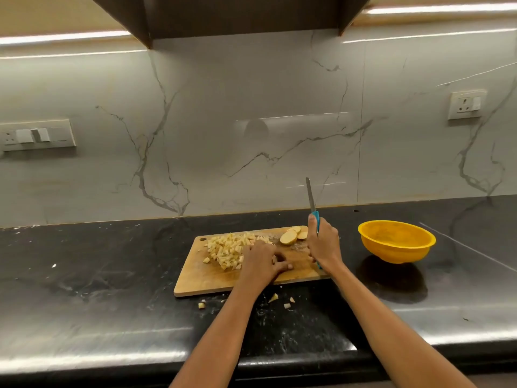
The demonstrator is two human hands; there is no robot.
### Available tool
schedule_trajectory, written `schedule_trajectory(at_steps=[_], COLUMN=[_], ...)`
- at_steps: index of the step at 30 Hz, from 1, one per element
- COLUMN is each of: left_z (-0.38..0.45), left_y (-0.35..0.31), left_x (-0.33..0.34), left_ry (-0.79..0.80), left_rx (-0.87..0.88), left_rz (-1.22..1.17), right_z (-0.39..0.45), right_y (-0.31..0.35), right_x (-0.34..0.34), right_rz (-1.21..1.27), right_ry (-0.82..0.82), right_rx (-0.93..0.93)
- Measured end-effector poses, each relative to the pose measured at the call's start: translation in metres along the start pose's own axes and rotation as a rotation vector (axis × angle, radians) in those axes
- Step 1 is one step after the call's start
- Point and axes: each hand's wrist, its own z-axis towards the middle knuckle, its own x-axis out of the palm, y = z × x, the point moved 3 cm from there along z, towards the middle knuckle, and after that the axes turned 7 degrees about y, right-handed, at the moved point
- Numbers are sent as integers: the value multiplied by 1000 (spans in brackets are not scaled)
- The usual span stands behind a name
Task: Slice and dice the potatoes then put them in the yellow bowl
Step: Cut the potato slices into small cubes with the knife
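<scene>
A wooden cutting board (pixel 201 278) lies on the black counter. A heap of diced potato (pixel 228 247) covers its far left part. Several round potato slices (pixel 291 236) lie at its far right edge. My left hand (pixel 261 261) rests flat on the board beside the heap, fingers spread toward the right. My right hand (pixel 324 242) grips a knife (pixel 311 196) by its blue handle, the blade pointing up and away. The yellow bowl (pixel 397 242) stands empty to the right of the board.
A few stray potato cubes (pixel 273 298) lie on the counter (pixel 98 275) in front of the board. The marble backsplash carries a switch panel (pixel 37 134) at left and a socket (pixel 466 105) at right. A dark cabinet hangs overhead.
</scene>
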Motion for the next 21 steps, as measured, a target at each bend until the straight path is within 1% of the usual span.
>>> schedule_trajectory(at_steps=[1, 3, 4, 6, 9, 11, 14, 16, 19, 20, 21], left_z=[2, 5, 8, 13, 22, 30, 43, 52, 67, 72, 77], left_y=[-2, -1, -1, -1, -3, -7, -11, -11, -13, -14, -15], left_x=[0, -3, -4, -4, -4, -4, -3, 1, 1, 3, 7], left_ry=[13, -51, -94, -166, -205, -194, -164, -162, -155, -113, -34], left_rx=[1, -28, -49, -101, -181, -197, -191, -189, -167, -148, -129], left_rz=[76, 196, 218, 196, 155, 179, 211, 219, 176, 158, 161], right_z=[2, 6, 8, 11, 17, 22, 30, 33, 35, 36, 37], right_y=[-2, -6, -9, -13, -22, -31, -38, -39, -38, -37, -37], right_x=[1, 2, 2, 0, -4, -4, -1, 2, 3, 3, 3], right_rz=[19, 86, 126, 160, 30, -25, -22, -52, -123, -140, -151], right_ry=[-11, -38, -57, -89, -99, -98, -95, -96, -86, -78, -72], right_rx=[14, 60, 87, 118, 169, 214, 252, 243, 183, 167, 158])
